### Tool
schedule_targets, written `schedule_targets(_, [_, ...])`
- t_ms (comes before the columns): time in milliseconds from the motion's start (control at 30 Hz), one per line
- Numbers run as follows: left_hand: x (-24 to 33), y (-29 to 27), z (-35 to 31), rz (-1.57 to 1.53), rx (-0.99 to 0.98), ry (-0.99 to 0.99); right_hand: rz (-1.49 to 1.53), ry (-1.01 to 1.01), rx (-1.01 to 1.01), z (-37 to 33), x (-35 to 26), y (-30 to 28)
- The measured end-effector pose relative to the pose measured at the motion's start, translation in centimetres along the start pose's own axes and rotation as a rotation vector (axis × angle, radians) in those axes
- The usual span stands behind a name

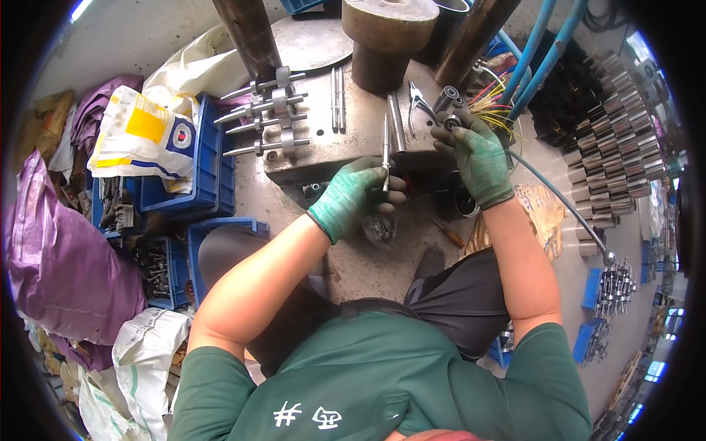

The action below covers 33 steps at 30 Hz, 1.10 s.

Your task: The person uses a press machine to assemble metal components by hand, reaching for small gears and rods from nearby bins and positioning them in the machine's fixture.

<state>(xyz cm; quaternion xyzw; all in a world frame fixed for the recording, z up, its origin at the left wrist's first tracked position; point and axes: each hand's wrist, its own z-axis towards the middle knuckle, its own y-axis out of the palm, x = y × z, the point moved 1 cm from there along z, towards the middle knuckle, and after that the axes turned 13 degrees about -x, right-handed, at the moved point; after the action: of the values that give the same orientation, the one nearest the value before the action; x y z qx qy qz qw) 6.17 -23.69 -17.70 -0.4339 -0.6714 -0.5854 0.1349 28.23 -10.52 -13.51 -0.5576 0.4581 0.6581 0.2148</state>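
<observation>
My left hand (pixel 359 192), in a green glove with dark fingertips, grips a slender stepped metal shaft (pixel 386 143) that points up and away from me. To its right, my gloved right hand (pixel 478 162) has its fingers closed around a small ring-like bearing (pixel 452 122) at the table's right edge. Just beyond it lie more bearings (pixel 449 93). Between the hands, a thicker metal rod (pixel 396 121) and a pair of pliers (pixel 418 103) rest on the metal table (pixel 353 147). Two thin shafts (pixel 337 99) lie side by side farther left.
Several shafts with round rotor bodies (pixel 279 110) are lined up at the table's left edge. A heavy steel ram (pixel 382 44) stands at the back. Blue crates (pixel 209 165) and sacks (pixel 70 250) fill the left. Stacked metal cylinders (pixel 618 147) and a blue hose (pixel 562 195) are right.
</observation>
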Motion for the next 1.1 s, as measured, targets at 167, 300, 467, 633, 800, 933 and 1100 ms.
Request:
schedule_targets(167, [-0.1,2.7,0.1,0.233,-0.191,-0.02,0.131,0.052,-0.056,-0.6,1.5,0.7])
schedule_targets(300, [-1.2,2.9,0.4,0.374,-0.261,-0.096,0.109,0.061,-0.092,-1.0,1.5,1.8])
schedule_targets(467, [-2.3,2.6,0.6,0.43,-0.225,-0.105,0.075,0.052,-0.056,-1.3,0.7,3.0])
schedule_targets(633, [-2.2,2.5,0.7,0.484,-0.195,-0.115,-0.066,-0.099,-0.179,-1.1,1.0,1.3])
schedule_targets(800, [-2.3,2.4,0.8,0.446,-0.176,-0.086,-0.08,-0.046,-0.047,-0.9,0.7,2.1])
schedule_targets(933, [-2.0,2.3,0.7,0.513,-0.194,-0.083,0.101,0.276,-0.033,-1.5,0.2,3.2])
schedule_targets(1100, [-2.6,1.8,1.0,0.578,-0.204,-0.035,0.059,0.128,-0.148,-1.7,0.4,2.7])
